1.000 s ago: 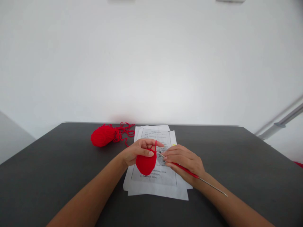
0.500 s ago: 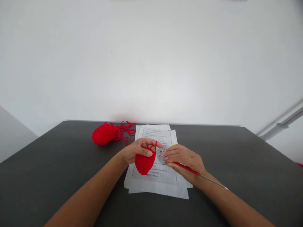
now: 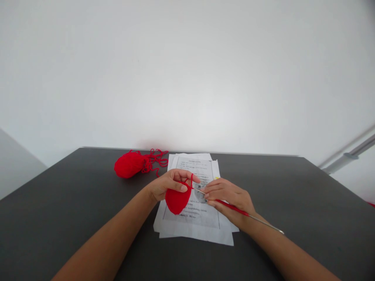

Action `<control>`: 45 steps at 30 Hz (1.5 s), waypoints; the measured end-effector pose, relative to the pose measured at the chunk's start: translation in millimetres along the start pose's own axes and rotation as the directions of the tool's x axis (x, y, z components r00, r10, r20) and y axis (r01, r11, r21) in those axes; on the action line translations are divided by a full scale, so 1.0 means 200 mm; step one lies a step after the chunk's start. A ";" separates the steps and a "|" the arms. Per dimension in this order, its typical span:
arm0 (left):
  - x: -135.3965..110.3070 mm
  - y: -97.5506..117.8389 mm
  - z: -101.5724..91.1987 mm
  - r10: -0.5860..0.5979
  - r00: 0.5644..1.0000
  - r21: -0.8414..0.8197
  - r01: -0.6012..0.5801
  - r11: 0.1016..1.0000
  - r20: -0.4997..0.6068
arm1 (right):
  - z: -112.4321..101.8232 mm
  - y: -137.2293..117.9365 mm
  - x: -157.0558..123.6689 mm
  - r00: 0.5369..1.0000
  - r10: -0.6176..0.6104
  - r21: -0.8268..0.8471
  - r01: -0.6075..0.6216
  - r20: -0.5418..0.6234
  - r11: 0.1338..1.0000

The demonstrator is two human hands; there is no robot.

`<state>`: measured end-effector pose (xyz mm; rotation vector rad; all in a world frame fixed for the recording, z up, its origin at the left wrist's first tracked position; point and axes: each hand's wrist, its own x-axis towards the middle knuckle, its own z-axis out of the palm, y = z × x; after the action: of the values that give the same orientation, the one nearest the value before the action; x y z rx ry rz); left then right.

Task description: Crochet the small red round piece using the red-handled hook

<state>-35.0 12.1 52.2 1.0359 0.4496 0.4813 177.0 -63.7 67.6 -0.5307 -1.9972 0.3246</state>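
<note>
My left hand (image 3: 170,185) pinches a round red crochet piece (image 3: 177,200) between thumb and fingers, near its upper edge. A strand of red yarn (image 3: 191,180) loops over the stretched index finger of that hand. In my right hand (image 3: 227,197) is a crochet hook (image 3: 233,207) with a red grip and metal ends, closed in the fingers. Its tip points left and meets the upper right edge of the piece, where the yarn runs; the exact stitch is too small to make out. The hook's other end lies across my right wrist.
Printed paper sheets (image 3: 196,232) lie stacked under my hands on the dark table (image 3: 88,218). A ball of red yarn (image 3: 130,164) with loose tangled strands (image 3: 156,159) sits at the back left. Behind the table rises a white wall (image 3: 187,78); a grey pipe (image 3: 348,156) stands at the right.
The crochet piece and my left hand have shifted slightly left and up. The hook still meets the piece's edge, and both hands keep their grips.
</note>
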 end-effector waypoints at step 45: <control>0.02 0.02 0.11 -0.020 0.998 0.064 0.024 0.998 -0.052 | 0.04 0.04 -0.04 0.996 0.058 -0.030 -0.060 -0.062 0.998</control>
<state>-20.8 0.8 64.5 1.0810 0.5246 0.4773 174.5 -60.0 54.4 -0.6130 -1.9330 0.3097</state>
